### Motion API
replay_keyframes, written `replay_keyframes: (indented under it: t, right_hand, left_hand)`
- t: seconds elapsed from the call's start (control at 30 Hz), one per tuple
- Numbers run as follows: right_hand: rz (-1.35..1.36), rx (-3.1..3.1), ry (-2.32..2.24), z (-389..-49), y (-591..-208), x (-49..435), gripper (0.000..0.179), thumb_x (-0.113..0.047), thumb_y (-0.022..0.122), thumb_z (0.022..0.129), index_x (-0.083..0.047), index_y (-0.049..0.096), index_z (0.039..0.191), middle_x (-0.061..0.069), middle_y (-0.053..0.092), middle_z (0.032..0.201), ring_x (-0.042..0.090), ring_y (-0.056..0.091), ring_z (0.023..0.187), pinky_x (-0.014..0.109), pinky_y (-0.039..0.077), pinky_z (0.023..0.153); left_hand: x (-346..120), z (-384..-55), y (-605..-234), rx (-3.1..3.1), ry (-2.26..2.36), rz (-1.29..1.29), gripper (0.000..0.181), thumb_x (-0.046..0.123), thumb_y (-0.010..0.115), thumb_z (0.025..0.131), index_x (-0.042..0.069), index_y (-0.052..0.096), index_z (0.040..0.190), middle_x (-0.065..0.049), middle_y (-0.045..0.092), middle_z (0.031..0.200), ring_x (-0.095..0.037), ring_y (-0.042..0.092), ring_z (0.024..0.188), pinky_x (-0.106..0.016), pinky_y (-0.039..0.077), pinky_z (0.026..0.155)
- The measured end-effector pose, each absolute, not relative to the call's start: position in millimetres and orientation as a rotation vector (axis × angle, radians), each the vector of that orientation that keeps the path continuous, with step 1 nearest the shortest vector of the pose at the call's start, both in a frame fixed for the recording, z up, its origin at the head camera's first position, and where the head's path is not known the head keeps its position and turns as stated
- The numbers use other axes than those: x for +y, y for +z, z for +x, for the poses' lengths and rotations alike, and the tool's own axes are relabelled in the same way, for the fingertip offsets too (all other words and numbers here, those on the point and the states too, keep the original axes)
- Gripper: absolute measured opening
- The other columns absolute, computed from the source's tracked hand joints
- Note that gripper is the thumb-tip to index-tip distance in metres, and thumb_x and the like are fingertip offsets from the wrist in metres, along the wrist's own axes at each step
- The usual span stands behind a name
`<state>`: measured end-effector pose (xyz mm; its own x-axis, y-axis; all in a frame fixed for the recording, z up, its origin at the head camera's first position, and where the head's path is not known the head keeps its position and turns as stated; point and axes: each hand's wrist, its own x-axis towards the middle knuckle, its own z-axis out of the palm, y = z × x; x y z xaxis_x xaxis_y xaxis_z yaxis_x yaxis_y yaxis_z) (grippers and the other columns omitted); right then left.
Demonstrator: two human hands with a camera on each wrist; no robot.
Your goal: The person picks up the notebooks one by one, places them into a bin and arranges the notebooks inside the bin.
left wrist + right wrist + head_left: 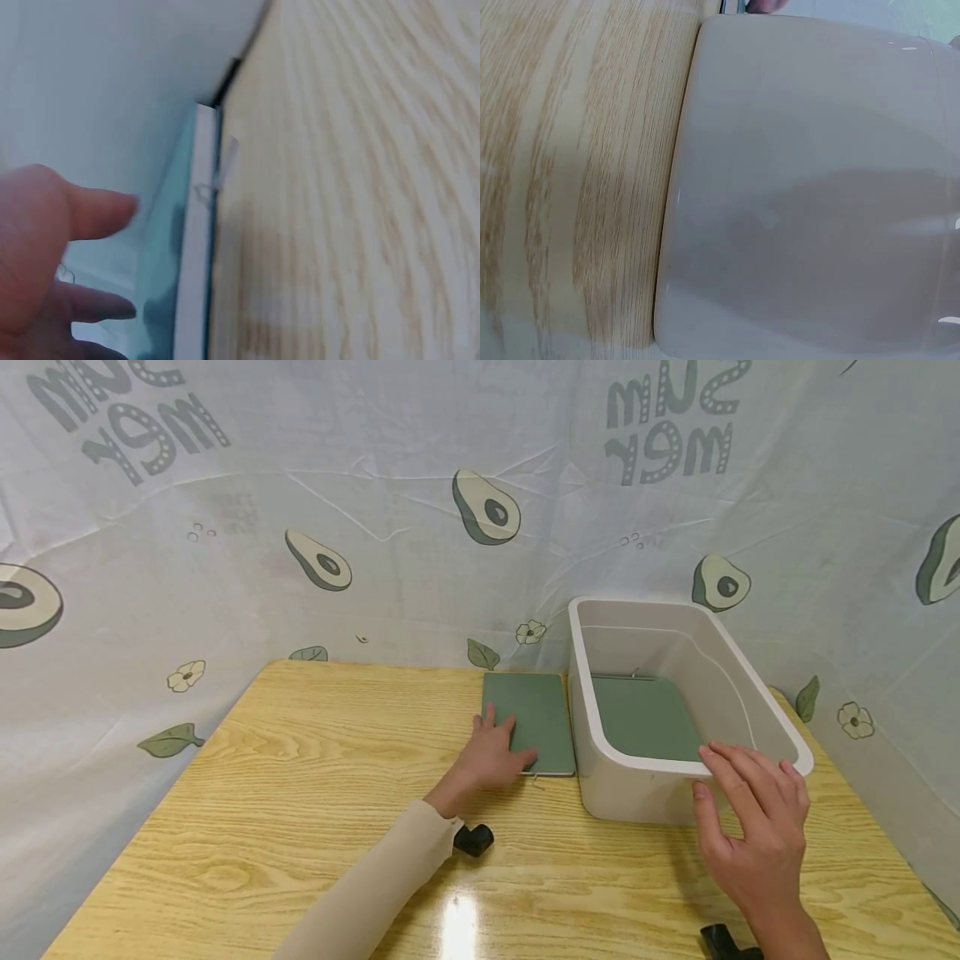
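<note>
A green notebook (538, 714) lies flat on the table, just left of the pale plastic bin (637, 797). My left hand (491, 756) is over its near left part with fingers spread. In the left wrist view, thumb and fingers of that hand (37, 255) stand apart above the cover, and a ribbon (227, 161) sticks out from the pages. A second green notebook (645, 718) lies inside the bin. At the bin's near right rim is my right hand (757, 827), fingertips at the rim, thumb outside; its fingers are fairly straight. The right wrist view shows the bin's outer wall (817, 150).
The wood-grain table (300, 760) extends left and in front. A white curtain (405, 568) printed with avocados hangs behind and at both sides. Black wrist-mounted pieces (474, 841) show by both wrists.
</note>
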<state>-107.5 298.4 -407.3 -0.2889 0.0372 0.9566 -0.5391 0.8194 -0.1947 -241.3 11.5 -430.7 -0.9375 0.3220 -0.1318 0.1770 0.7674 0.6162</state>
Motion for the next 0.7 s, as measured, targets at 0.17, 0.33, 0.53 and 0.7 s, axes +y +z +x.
replay_keyframes:
  t: [0.17,0.33,0.53,0.7]
  right_hand:
    - [0.386,-1.781,0.593,-107,-405,296,0.043,-0.037,0.063,0.105,0.002,0.081,0.113,0.025,0.076,0.112,0.041,0.063,0.113,0.048,0.033,0.119]
    - [0.385,-1.782,0.596,-105,-399,291,0.046,-0.038,0.062,0.106,0.004,0.08,0.111,0.028,0.075,0.109,0.045,0.061,0.109,0.046,0.032,0.12]
    - [0.384,-1.784,0.6,-104,-395,287,0.048,-0.038,0.061,0.107,0.006,0.079,0.109,0.03,0.075,0.108,0.047,0.059,0.107,0.046,0.031,0.12]
    - [0.381,-1.79,0.597,-104,-397,288,0.047,-0.039,0.061,0.107,0.005,0.079,0.11,0.029,0.075,0.109,0.046,0.059,0.108,0.046,0.031,0.12]
  left_hand:
    - [7,-245,-429,2.519,1.367,0.232,0.076,0.045,0.06,0.106,0.011,0.034,0.167,-0.024,0.003,0.178,-0.047,0.005,0.165,-0.063,0.022,0.131]
    - [0,-248,-423,2.206,1.798,0.055,0.07,0.045,0.053,0.109,0.015,0.031,0.169,-0.015,0.015,0.179,-0.041,0.015,0.165,-0.064,0.021,0.131]
    - [-12,-252,-424,1.67,2.303,-0.049,0.073,0.04,0.041,0.113,0.007,0.012,0.171,-0.016,0.006,0.18,-0.035,0.002,0.168,-0.051,0.003,0.137]
    - [-25,-254,-428,1.269,2.55,-0.234,0.072,0.045,0.041,0.112,0.015,0.014,0.172,-0.022,0.009,0.178,-0.036,0.01,0.168,-0.047,0.006,0.137]
